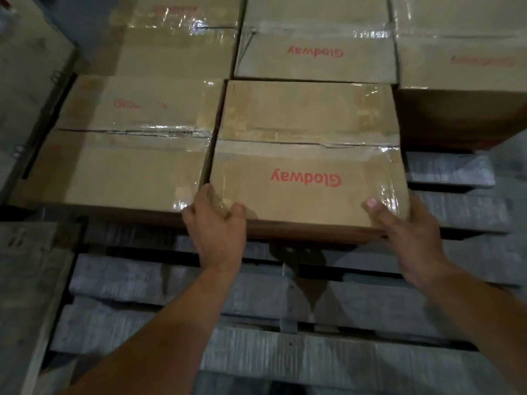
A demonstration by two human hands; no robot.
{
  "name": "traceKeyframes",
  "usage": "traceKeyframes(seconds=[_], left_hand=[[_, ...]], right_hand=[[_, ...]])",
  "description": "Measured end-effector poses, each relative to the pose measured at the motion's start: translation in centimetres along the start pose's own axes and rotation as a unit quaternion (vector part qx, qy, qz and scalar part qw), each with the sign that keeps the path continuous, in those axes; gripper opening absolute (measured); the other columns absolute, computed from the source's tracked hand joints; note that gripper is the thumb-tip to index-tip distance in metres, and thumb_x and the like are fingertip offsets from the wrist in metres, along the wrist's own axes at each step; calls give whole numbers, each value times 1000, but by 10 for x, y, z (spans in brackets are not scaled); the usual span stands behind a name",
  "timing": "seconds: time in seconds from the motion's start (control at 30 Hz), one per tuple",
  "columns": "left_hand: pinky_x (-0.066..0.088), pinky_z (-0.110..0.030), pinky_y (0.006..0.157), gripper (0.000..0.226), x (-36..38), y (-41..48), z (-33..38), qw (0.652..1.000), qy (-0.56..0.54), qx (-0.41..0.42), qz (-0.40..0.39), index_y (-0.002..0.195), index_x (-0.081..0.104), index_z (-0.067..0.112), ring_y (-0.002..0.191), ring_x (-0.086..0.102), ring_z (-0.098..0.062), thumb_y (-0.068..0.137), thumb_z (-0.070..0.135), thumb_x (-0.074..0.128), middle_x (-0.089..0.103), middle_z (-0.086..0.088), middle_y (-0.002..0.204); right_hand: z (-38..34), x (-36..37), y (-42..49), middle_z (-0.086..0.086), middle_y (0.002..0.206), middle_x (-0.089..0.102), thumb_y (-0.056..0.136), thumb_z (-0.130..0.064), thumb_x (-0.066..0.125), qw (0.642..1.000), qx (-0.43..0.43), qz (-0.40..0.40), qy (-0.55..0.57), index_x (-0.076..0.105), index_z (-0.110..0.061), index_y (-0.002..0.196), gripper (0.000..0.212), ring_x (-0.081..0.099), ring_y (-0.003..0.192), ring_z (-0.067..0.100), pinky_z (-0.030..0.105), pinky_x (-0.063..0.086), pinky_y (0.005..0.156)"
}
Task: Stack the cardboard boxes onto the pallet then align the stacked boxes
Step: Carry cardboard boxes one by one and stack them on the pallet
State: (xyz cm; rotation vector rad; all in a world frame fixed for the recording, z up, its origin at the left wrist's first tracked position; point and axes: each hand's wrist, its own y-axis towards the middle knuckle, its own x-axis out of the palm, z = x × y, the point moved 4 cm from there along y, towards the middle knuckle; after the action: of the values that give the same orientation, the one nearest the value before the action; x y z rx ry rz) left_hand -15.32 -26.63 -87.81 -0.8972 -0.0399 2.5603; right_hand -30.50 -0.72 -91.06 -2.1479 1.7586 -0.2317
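Note:
A taped cardboard box with red "Glodway" lettering sits on the grey wooden pallet, in the middle of the front row. My left hand grips its near left corner, thumb on top and fingers curled round the edge. My right hand holds the near right corner, thumb on the top face and fingers down the side. A matching box stands right beside it on the left, almost touching.
Behind stand more boxes: one at back left, one at back centre, and a taller one at back right. Bare pallet slats lie in front and to the right. A flat cardboard sheet lies at left.

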Motion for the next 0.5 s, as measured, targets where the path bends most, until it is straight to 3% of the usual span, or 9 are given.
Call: traceKeyframes(seconds=[0.07, 0.17, 0.27, 0.37, 0.5], left_hand=[[19, -3, 86, 64, 7, -3, -6, 1000, -4, -5, 16, 145, 47, 12, 123, 47, -32, 87, 19, 74, 41, -17, 135], [17, -1, 88, 62, 12, -5, -10, 999, 5, 1, 32, 145, 48, 13, 121, 46, -32, 90, 21, 72, 37, -16, 132], [18, 1, 90, 58, 11, -6, -9, 998, 17, 7, 53, 142, 53, 14, 107, 35, -22, 88, 22, 74, 31, -11, 123], [21, -15, 94, 57, 10, -6, -7, 997, 54, 5, 60, 140, 55, 15, 106, 24, -18, 87, 25, 75, 32, -15, 126], [32, -30, 98, 60, 9, -4, -4, 997, 55, -18, 50, 136, 47, 16, 122, 33, -30, 85, 20, 77, 32, -16, 136]], right_hand=[[6, 1, 0, -2, 114, 75, 82, -25, 81, 1000, 1, 4, 0, 67, -28, 123, 43, 72, 104, 16, 40, 59, 88], [7, 3, 0, 2, 116, 74, 84, -22, 78, 1000, -12, 11, 2, 63, -18, 131, 49, 73, 103, 14, 24, 60, 77], [4, 5, -1, 0, 117, 72, 87, -18, 76, 1000, -22, 20, -8, 61, -14, 134, 49, 72, 100, 9, 16, 57, 72], [3, 6, 0, -1, 117, 72, 86, -22, 77, 999, -19, 20, -34, 61, -17, 134, 52, 72, 99, 6, 14, 56, 70], [5, 4, 0, -2, 120, 71, 82, -33, 79, 997, -4, 30, -64, 60, -22, 135, 58, 69, 106, 13, 21, 59, 76]])
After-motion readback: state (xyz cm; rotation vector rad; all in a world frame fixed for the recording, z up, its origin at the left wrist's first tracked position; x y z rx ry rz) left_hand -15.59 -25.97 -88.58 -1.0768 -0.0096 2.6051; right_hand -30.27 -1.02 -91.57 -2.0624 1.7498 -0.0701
